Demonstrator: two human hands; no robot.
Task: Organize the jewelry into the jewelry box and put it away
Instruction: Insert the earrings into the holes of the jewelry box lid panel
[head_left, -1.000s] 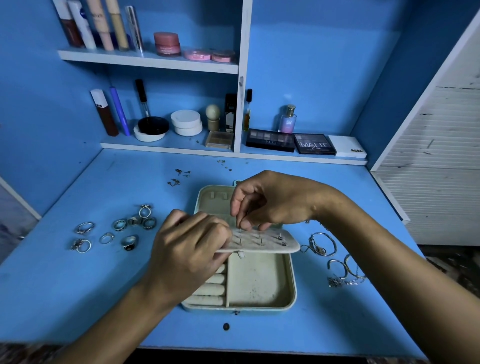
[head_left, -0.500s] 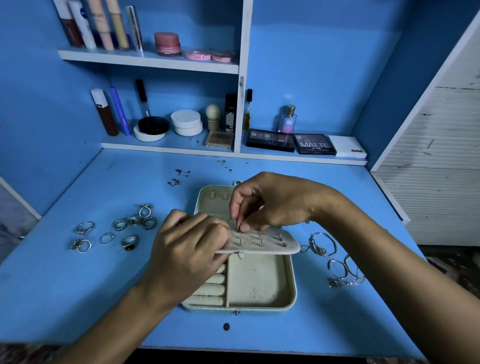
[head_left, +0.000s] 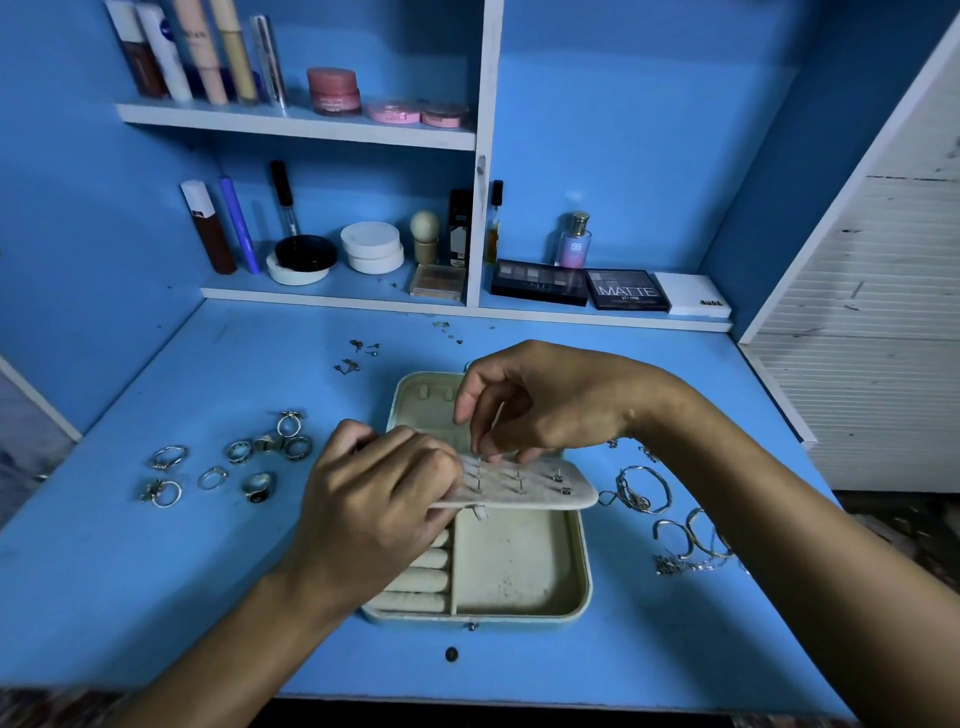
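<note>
A pale open jewelry box (head_left: 519, 605) lies in the middle of the blue desk. Above its tray my left hand (head_left: 376, 512) grips the left edge of the box's earring panel (head_left: 540, 488) and holds it level. My right hand (head_left: 540, 408) hovers over the panel's far left and pinches a small earring stud (head_left: 477, 460) at one of the holes. A few studs stand in the panel. Several rings (head_left: 260, 486) lie left of the box. Bracelets and a chain (head_left: 675, 535) lie to its right. Loose earrings (head_left: 356, 356) are scattered behind the box.
Two shelves at the back carry cosmetics: tubes (head_left: 202, 52), jars (head_left: 371, 247), a perfume bottle (head_left: 575, 241) and eyeshadow palettes (head_left: 626, 291). A white slatted panel (head_left: 883, 312) stands on the right. A small dark dot (head_left: 451, 654) lies on the desk near the front edge.
Almost nothing has moved. My right hand's fingers have shifted very slightly at the same spot on the panel, while my left hand keeps its grip.
</note>
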